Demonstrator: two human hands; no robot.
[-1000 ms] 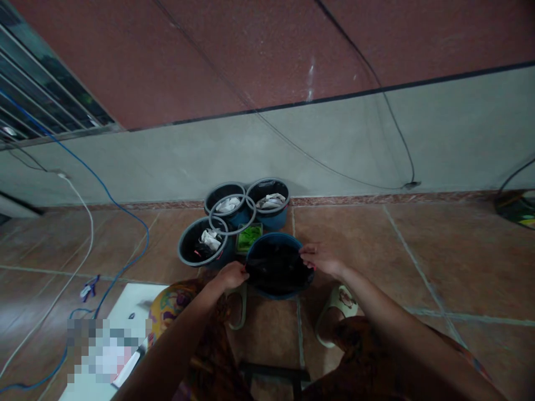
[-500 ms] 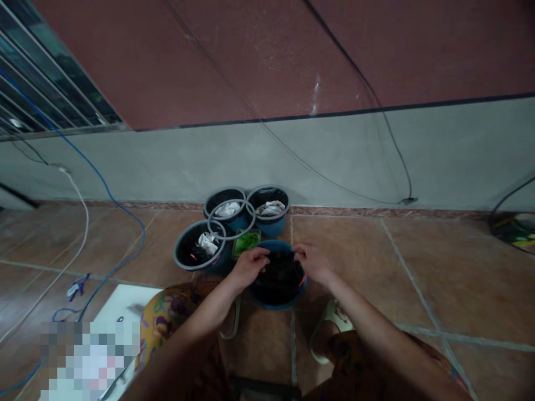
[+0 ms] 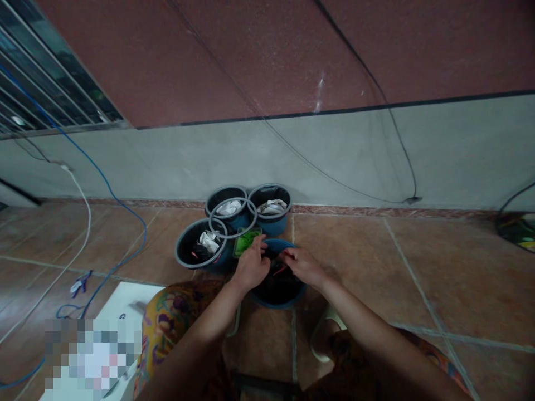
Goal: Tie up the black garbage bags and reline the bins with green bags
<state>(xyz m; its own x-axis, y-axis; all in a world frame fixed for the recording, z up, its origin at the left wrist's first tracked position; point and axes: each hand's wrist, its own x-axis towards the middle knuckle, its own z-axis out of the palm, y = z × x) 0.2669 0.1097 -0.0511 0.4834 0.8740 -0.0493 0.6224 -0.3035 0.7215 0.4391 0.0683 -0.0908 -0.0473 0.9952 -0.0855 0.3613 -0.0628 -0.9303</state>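
A blue bucket (image 3: 279,303) stands on the floor between my feet, with a black plastic bag (image 3: 278,287) inside. My left hand (image 3: 253,266) is over the bucket's left rim, fingers stretched and thumb apart. My right hand (image 3: 304,266) reaches over the right side, its fingers pinched together at the bag's red tie strip (image 3: 281,269); the exact grip is dark and partly hidden. Just behind my left fingers lies a green item in a clear box (image 3: 247,239).
Three more lined buckets stand behind: left (image 3: 184,262), middle (image 3: 215,196) and right (image 3: 279,223), with crumpled white material inside. Loose grey rings (image 3: 212,225) rest across them. A blue cable (image 3: 140,214), purple clips (image 3: 80,283) and a white board (image 3: 119,298) are at left.
My right hand has moved left and inward over the bucket, and the red strip now shows near its fingertips. My left fingers have stretched out from a pinch at the rim.
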